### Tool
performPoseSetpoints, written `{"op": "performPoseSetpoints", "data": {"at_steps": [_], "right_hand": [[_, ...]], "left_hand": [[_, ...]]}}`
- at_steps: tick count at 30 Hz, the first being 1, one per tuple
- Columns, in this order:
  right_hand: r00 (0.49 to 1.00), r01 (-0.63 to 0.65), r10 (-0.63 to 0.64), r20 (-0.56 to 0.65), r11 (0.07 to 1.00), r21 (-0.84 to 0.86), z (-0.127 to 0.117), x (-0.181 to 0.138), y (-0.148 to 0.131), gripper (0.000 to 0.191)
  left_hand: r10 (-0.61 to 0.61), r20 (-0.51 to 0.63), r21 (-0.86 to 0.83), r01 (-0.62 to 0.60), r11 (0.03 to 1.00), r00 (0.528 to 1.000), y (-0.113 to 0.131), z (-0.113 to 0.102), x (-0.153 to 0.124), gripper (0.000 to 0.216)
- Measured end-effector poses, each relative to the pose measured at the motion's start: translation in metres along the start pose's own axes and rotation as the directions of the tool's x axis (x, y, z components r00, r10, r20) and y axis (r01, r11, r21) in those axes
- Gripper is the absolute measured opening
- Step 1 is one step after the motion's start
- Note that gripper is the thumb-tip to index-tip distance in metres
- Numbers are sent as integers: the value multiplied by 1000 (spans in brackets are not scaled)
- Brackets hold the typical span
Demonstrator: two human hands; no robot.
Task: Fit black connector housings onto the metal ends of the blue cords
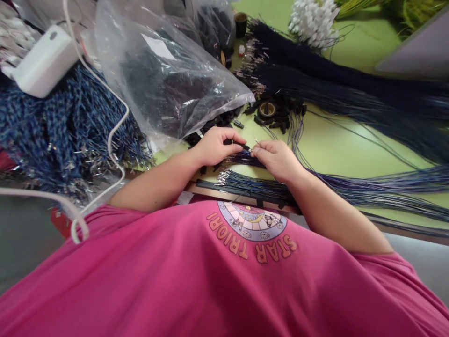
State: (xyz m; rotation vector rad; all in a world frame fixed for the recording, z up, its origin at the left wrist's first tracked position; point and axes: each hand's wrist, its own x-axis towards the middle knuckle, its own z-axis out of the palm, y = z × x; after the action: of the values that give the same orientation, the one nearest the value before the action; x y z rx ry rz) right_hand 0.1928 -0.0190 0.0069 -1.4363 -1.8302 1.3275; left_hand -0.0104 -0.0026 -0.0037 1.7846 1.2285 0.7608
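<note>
My left hand (215, 146) is closed in a pinch on a small black connector (242, 146) just above the table's near edge. My right hand (277, 159) is closed on a thin blue wire (257, 142) whose metal tip points toward the connector. The two hands nearly touch. Under them lies a bundle of blue wires (252, 185) with metal terminals, running off to the right.
A clear plastic bag (168, 75) of black parts lies behind my left hand. Loose black connectors and a tape roll (266, 110) sit beyond. A heap of twisted blue wires (63, 135), a white box (45, 61) with a cable, dark wire bundles (351, 93) and white connectors (314, 21) fill the green table (333, 140).
</note>
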Motion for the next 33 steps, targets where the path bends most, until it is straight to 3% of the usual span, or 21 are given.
{"op": "performPoseSetpoints", "data": {"at_steps": [7,10,15,21,26,29,33], "right_hand": [[998,-57,53,24,973,222,-3,1,2,15],[999,-54,52,18,979,198,-1,2,5,15],[999,-37,37,4,992,120,2,1,6,18],[1000,-6,7,-21,999,43,1,0,-1,21],[998,-54,60,-21,974,218,3,2,2,16],[995,-93,96,6,942,323,5,4,5,12],[996,-86,84,20,967,240,5,4,6,16]], "left_hand": [[130,-95,-9,-131,991,987,-4,2,-1,18],[156,-65,14,-156,988,986,-6,1,-1,17],[91,0,78,-90,993,996,-9,0,-1,19],[18,12,7,-18,1000,1000,-5,0,0,22],[-69,-43,-72,66,995,997,0,2,-1,22],[-9,-41,-47,8,999,999,-3,3,0,22],[96,-1,42,-96,994,995,-9,2,1,17]]}}
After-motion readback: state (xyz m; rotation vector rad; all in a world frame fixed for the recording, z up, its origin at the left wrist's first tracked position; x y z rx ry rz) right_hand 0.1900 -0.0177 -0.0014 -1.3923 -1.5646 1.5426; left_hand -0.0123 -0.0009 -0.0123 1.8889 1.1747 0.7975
